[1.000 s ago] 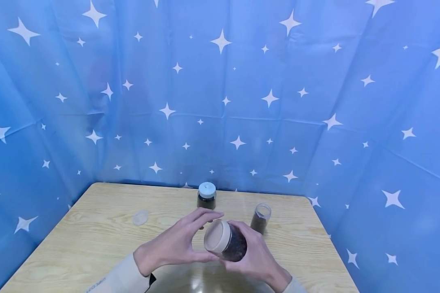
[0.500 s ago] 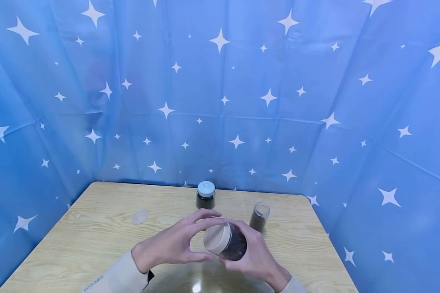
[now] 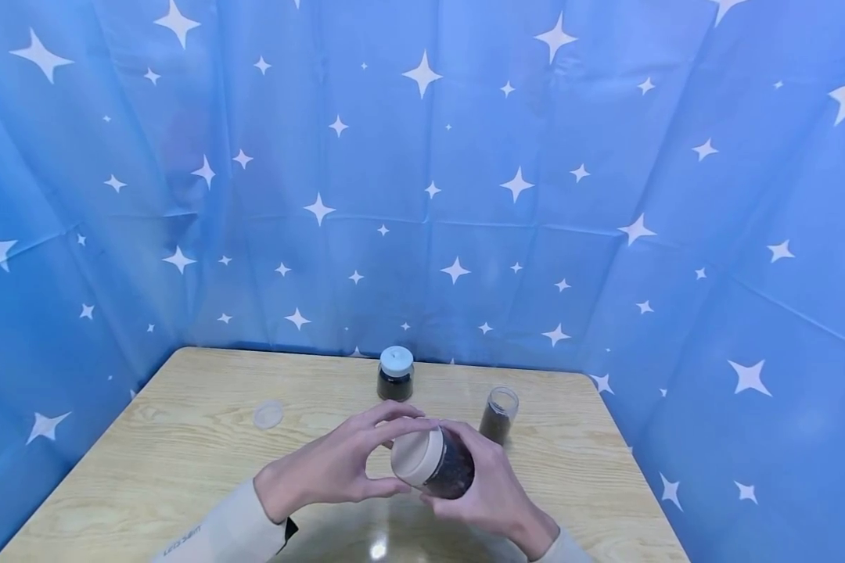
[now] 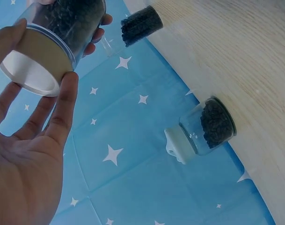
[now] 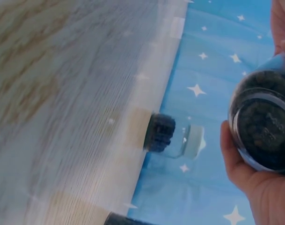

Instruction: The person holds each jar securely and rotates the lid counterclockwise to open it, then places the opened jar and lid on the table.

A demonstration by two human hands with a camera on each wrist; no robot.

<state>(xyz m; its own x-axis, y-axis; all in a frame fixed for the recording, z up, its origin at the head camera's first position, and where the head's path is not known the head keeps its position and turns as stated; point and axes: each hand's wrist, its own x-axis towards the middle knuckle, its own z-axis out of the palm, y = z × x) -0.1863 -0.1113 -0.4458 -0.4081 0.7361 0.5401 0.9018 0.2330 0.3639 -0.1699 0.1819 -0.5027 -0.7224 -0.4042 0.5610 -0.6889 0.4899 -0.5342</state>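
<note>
A clear jar (image 3: pixel 454 469) of dark contents, with a wide beige lid (image 3: pixel 417 455), is tilted above the table, lid toward the left. My right hand (image 3: pixel 489 485) grips the jar's body, its fingers wrapped round the side. The base of the jar faces the right wrist view, with raised marks in the glass. My left hand (image 3: pixel 345 461) spans the lid, thumb at the lower edge and fingers over the upper rim. In the left wrist view the fingertips (image 4: pixel 69 82) of this hand press against the lid's edge.
On the wooden table (image 3: pixel 148 453), a small jar with a pale blue lid (image 3: pixel 397 361) stands at the back. An uncapped clear jar (image 3: pixel 498 418), part filled with dark bits, stands behind my right hand. A flat translucent disc (image 3: pixel 268 414) lies left. A starry blue curtain (image 3: pixel 366 172) encloses the table.
My left fingers have come down onto the upper rim of the lid, from just off it. The right hand and the jar have hardly moved.
</note>
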